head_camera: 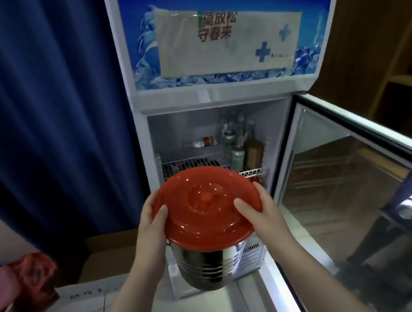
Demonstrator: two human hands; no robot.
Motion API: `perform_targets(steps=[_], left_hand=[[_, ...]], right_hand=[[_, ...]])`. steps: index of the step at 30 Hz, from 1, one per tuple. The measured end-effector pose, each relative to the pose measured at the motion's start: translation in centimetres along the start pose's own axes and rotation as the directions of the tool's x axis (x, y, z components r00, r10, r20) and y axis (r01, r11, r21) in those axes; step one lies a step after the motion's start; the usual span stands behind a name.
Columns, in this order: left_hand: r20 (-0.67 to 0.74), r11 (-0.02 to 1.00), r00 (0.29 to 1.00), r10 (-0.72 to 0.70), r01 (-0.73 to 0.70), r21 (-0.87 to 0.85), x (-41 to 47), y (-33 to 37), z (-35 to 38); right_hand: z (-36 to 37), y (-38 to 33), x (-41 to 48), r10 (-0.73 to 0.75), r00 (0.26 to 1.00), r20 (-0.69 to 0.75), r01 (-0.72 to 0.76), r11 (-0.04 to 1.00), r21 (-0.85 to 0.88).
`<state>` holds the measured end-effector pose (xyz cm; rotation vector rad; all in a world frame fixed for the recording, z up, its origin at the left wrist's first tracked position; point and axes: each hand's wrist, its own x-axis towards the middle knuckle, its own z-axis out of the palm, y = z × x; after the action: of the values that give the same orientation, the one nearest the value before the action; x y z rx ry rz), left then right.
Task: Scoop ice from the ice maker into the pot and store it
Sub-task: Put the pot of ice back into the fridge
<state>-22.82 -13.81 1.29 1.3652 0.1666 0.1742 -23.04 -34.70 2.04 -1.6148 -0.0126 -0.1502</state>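
Holding lidded pot before open fridge

Left hand clasps the red lid at its left rim, thumb on top. Pot hangs upright between both hands. Right hand clasps the right rim likewise. Wire shelf lies directly beyond, both hands equally near.

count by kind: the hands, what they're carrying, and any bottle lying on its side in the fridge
red lid: 1
stainless steel pot: 1
hands gripping the lid's rim: 2 (left hand, right hand)
bottle lying on its side: 1
total: 5
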Motion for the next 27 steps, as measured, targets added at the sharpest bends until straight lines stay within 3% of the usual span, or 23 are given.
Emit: perform_targets(steps=[14, 27], left_hand=[[-0.089, 0.999, 0.996, -0.007, 0.003, -0.048, 17.7, -2.8, 10.6], [-0.052, 0.998, 0.998, -0.042, 0.040, -0.041, 27.6, -4.7, 10.6]], right_hand=[[-4.5, 3.0, 22.0, -0.031, 0.991, 0.131, 0.031, 1.000, 0.005], [-2.3, 6.6, 30.3, 0.014, 0.997, 0.081, -0.016, 1.000, 0.024]])
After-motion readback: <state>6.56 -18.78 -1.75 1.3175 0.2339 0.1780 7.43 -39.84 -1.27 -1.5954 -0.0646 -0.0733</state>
